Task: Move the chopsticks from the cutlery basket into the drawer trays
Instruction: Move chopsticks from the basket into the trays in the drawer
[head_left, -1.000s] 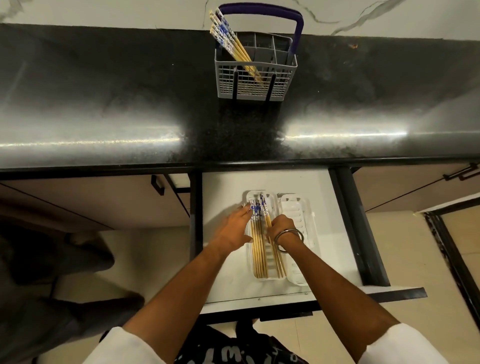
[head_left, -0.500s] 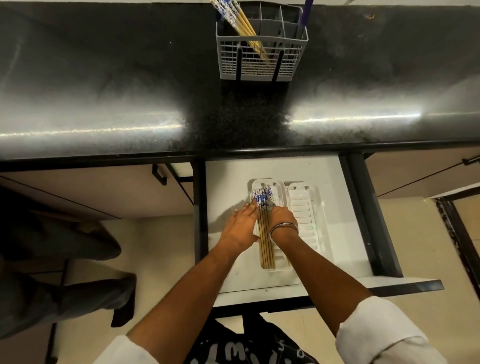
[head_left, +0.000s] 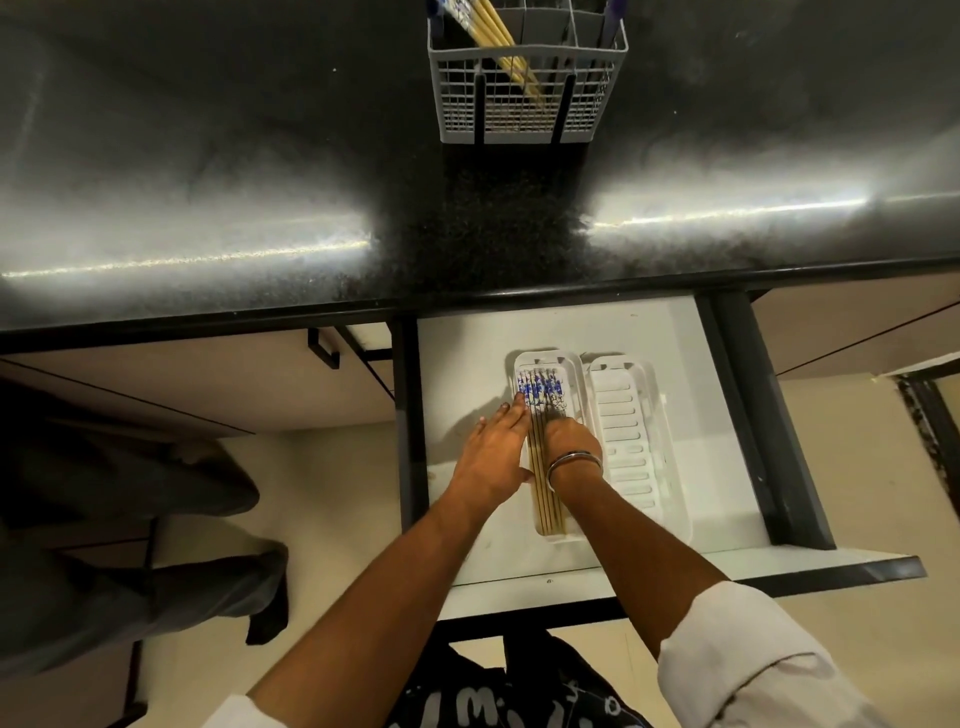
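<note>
Your left hand (head_left: 496, 457) flat and open against the chopsticks (head_left: 543, 457) in the left drawer tray (head_left: 569, 364), your right hand (head_left: 569, 441) beside them, its fingers hidden so its grip unclear, cutlery basket (head_left: 524, 104) cut off at the top edge.

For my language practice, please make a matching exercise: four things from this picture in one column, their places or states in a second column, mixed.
1. cutlery basket
2. left tray
3. right tray
4. bracelet

a. empty, in the drawer
b. on the right wrist
c. on the black counter
d. holds chopsticks, a hand at each side

Pairs: 1-c, 2-d, 3-a, 4-b
</note>
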